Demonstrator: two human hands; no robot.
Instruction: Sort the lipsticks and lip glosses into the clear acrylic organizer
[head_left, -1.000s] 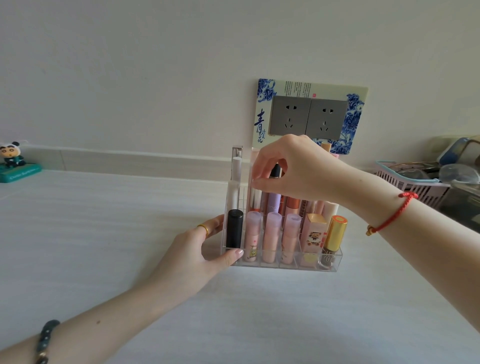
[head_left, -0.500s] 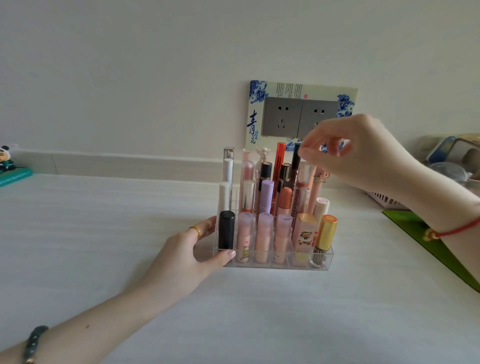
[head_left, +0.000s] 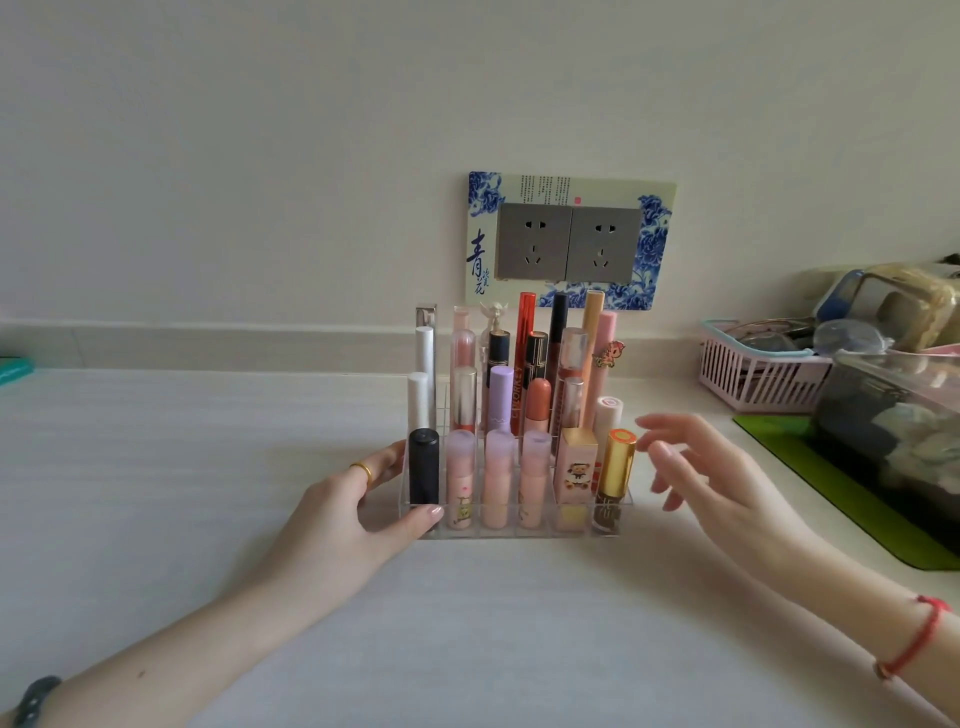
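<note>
Pink tubes (head_left: 496, 480) sitting beside a black tube (head_left: 423, 466) mid-frame; blue-and-white floral socket surround (head_left: 570, 240) showing above; red bracelet (head_left: 913, 638) lower right.

Clear acrylic organizer (head_left: 519, 531) upright on table (head_left: 208, 467), toward back edge, stepped rows full. Lipsticks and lip glosses (head_left: 498, 415) stand upright in compartments: black tube (head_left: 423, 466) front-left, gold-capped bottle (head_left: 615, 475) front-right.

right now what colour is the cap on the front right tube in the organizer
Shiny gold, on the front right tube, seen from the head view.
</note>
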